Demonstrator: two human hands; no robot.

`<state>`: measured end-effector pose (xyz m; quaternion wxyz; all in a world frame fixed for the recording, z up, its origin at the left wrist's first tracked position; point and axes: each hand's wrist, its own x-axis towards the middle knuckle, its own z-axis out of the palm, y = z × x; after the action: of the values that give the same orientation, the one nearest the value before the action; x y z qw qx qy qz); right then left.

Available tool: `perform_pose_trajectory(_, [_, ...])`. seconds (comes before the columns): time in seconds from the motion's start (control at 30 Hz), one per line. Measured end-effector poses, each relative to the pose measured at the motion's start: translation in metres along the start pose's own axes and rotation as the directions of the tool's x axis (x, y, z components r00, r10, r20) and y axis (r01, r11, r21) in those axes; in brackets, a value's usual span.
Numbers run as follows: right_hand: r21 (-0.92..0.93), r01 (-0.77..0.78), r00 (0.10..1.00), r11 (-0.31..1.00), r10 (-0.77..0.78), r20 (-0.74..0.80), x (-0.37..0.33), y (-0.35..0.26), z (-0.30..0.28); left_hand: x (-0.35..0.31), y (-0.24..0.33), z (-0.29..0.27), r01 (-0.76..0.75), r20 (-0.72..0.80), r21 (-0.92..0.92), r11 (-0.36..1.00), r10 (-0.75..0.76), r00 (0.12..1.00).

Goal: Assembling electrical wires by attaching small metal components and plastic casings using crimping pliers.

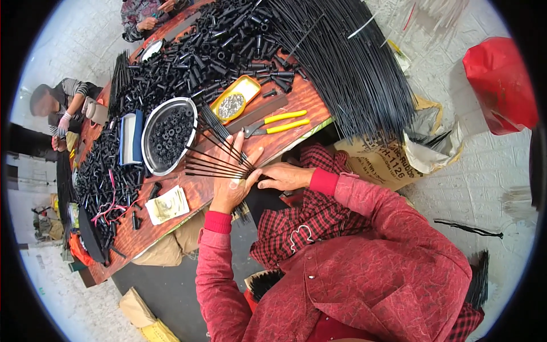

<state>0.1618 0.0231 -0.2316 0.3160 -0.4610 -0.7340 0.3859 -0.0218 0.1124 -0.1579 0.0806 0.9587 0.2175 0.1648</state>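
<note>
Black rods (205, 169) fan leftward over the left hand (229, 190), fingers splayed; the right hand (286, 176) meets their gathered ends, both grips unclear.

Reddish table (310, 105) on my feed
I see black parts (165, 77) heaped far, a round basin (143, 137) nearer, yellow-handled cutters (285, 116) right.

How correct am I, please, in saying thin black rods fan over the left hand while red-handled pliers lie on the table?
The pliers have yellow handles, not red, in the head view; the rods do fan over the left hand.
</note>
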Motion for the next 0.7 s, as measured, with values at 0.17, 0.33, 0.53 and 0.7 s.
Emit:
perform_pose_trajectory(0.17, [-0.097, 0.060, 0.996, 0.994, -0.066, -0.059, -0.001, -0.010, -0.020, 0.004, -0.006, -0.001, -0.011, -0.032, -0.078, 0.997, 0.009, 0.999])
perform_pose_trajectory(0.33, [-0.297, -0.038, 0.958, 0.954, 0.119, 0.261, -0.002, -0.036, -0.063, 0.005, -0.010, -0.001, -0.047, -0.063, -0.056, 0.997, 0.044, 0.997])
perform_pose_trajectory(0.53, [-0.500, -0.091, 0.969, 0.861, -0.040, -0.245, 0.047, -0.044, -0.150, 0.002, -0.008, -0.004, -0.063, -0.094, -0.052, 0.997, 0.058, 0.994])
perform_pose_trajectory(0.7, [-0.621, -0.079, 0.939, 0.779, -0.152, -0.310, 0.091, -0.008, -0.173, 0.004, -0.006, -0.001, -0.069, -0.099, -0.077, 0.995, 0.062, 0.993])
